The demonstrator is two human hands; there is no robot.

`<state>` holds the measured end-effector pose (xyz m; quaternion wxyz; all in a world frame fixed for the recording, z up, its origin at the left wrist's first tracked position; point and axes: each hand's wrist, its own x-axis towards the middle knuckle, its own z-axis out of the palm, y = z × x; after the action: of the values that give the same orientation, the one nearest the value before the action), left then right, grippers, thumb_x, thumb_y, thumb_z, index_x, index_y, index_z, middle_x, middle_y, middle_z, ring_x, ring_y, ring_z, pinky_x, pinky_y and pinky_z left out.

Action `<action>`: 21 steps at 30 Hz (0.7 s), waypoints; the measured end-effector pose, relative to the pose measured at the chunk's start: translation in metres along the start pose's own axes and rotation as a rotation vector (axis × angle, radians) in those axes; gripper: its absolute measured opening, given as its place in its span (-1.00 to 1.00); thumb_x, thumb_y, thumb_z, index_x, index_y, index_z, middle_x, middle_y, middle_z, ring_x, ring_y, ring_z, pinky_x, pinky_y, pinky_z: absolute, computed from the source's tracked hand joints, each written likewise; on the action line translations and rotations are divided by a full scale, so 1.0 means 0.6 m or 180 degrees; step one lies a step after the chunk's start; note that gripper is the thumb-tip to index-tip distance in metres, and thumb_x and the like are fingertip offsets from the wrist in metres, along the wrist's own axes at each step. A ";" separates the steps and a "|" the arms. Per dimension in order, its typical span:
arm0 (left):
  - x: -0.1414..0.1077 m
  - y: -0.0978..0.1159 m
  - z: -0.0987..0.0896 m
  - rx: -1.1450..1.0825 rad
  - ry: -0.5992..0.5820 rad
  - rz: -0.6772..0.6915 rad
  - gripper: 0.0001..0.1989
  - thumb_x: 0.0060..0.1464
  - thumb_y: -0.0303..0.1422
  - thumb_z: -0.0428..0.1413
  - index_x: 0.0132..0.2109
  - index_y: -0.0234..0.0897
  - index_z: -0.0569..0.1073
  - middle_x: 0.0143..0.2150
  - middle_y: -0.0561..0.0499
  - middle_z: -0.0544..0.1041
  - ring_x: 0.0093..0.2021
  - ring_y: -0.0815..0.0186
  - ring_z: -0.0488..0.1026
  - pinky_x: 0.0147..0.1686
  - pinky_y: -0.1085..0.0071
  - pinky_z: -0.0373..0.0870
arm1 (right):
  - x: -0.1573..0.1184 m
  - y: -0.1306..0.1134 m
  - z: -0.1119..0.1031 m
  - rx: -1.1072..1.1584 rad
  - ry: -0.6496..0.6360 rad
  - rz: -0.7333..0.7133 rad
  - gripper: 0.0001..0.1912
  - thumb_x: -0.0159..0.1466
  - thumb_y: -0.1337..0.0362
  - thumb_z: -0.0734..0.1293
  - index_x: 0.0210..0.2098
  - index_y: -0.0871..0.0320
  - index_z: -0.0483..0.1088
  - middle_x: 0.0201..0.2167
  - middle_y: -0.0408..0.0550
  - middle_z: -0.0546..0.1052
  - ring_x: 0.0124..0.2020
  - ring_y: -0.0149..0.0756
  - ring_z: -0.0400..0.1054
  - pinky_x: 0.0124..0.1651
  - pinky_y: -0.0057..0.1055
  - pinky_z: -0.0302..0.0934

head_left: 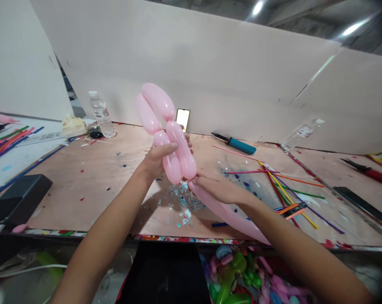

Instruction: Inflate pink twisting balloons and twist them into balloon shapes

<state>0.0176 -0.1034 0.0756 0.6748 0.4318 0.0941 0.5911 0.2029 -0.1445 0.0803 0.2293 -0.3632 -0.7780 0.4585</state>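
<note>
A long pink modelling balloon (181, 147) is twisted into several segments, two at the top and two below. My left hand (157, 157) wraps around the lower pair of segments, thumb across the front and fingertips showing behind. At the twist under these segments, my right hand (214, 188) pinches the balloon, its fingertips partly hidden. From there the untwisted tail of the balloon runs down to the right beneath my right forearm, past the table's front edge.
Behind the balloon a lit phone (183, 118) leans on the white partition. A teal hand pump (240, 145), loose uninflated balloons (292, 179) and an orange cutter (293, 210) lie to the right. Water bottles (102, 116) stand at the back. Finished balloons (238, 274) fill the space below the table.
</note>
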 end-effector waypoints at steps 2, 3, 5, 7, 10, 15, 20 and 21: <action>0.001 0.004 0.000 -0.0058 -0.0090 -0.0092 -0.50 -0.25 -0.43 0.27 -0.06 -0.19 0.39 -0.22 0.01 0.51 -0.16 0.18 0.51 -0.08 0.17 0.46 | 0.002 0.003 0.000 -0.0106 -0.0211 0.0046 -0.74 0.31 0.19 0.16 -0.12 0.08 0.41 -0.17 -0.09 0.50 -0.03 -0.16 0.32 0.03 -0.18 0.17; 0.001 0.006 0.001 -0.0075 -0.0100 -0.0084 -0.49 -0.25 -0.43 0.27 -0.06 -0.19 0.39 -0.22 0.01 0.51 -0.15 0.18 0.51 -0.08 0.17 0.45 | 0.004 0.004 -0.001 -0.0118 -0.0295 0.0037 -0.74 0.31 0.19 0.16 -0.14 0.10 0.41 -0.24 -0.10 0.50 -0.14 -0.20 0.36 -0.06 -0.23 0.22; 0.003 0.009 0.005 -0.0090 -0.0087 -0.0029 -0.49 -0.25 -0.43 0.27 -0.06 -0.19 0.39 -0.21 0.01 0.51 -0.14 0.17 0.50 -0.08 0.16 0.45 | 0.008 0.002 0.000 -0.0206 -0.0220 -0.0030 -0.76 0.30 0.21 0.17 -0.18 0.13 0.42 -0.30 -0.10 0.50 -0.27 -0.26 0.37 -0.17 -0.29 0.24; 0.005 0.012 0.009 -0.0102 -0.0086 0.0031 -0.51 -0.26 -0.44 0.26 -0.07 -0.20 0.40 -0.21 0.00 0.51 -0.14 0.17 0.50 -0.08 0.18 0.45 | 0.012 -0.004 0.003 -0.0502 0.0172 -0.0178 -0.80 0.27 0.23 0.21 -0.22 0.14 0.44 -0.29 -0.09 0.50 -0.26 -0.25 0.36 -0.15 -0.30 0.22; 0.008 0.017 0.013 -0.0132 -0.0035 0.0168 -0.54 -0.24 -0.44 0.24 -0.10 -0.18 0.41 -0.21 0.02 0.51 -0.15 0.20 0.49 -0.08 0.21 0.45 | 0.014 -0.010 0.006 -0.0729 0.0652 -0.0357 -0.78 0.24 0.18 0.28 -0.19 0.13 0.45 -0.19 -0.07 0.51 -0.16 -0.18 0.35 -0.07 -0.27 0.18; 0.009 0.018 0.011 -0.0187 0.0120 0.0307 -0.57 -0.24 -0.44 0.22 -0.12 -0.16 0.42 -0.21 0.04 0.50 -0.11 0.19 0.49 -0.03 0.19 0.42 | 0.003 0.001 0.002 0.0105 0.0274 0.0162 -0.69 0.31 0.08 0.16 -0.22 0.13 0.43 -0.18 -0.03 0.49 -0.14 -0.18 0.34 -0.05 -0.23 0.20; 0.006 0.015 0.005 -0.0206 0.0150 0.0352 -0.59 -0.20 -0.42 0.20 -0.10 -0.15 0.41 -0.18 0.03 0.51 -0.11 0.20 0.48 -0.04 0.20 0.43 | -0.003 0.005 -0.011 0.1120 -0.0326 0.0722 -0.68 0.24 0.05 0.21 -0.15 0.14 0.30 -0.26 -0.03 0.45 -0.30 -0.25 0.37 -0.26 -0.29 0.27; 0.006 0.015 0.002 -0.0217 0.0140 0.0389 -0.60 -0.18 -0.42 0.19 -0.10 -0.15 0.41 -0.18 0.03 0.52 -0.11 0.20 0.48 -0.04 0.21 0.43 | -0.003 0.002 -0.015 0.0794 -0.0241 0.0659 -0.65 0.21 0.04 0.25 -0.13 0.14 0.30 -0.22 -0.02 0.45 -0.27 -0.25 0.37 -0.25 -0.31 0.26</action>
<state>0.0131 -0.1015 0.0840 0.6495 0.4003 0.0622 0.6434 0.2103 -0.1406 0.0837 0.1947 -0.3926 -0.6815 0.5861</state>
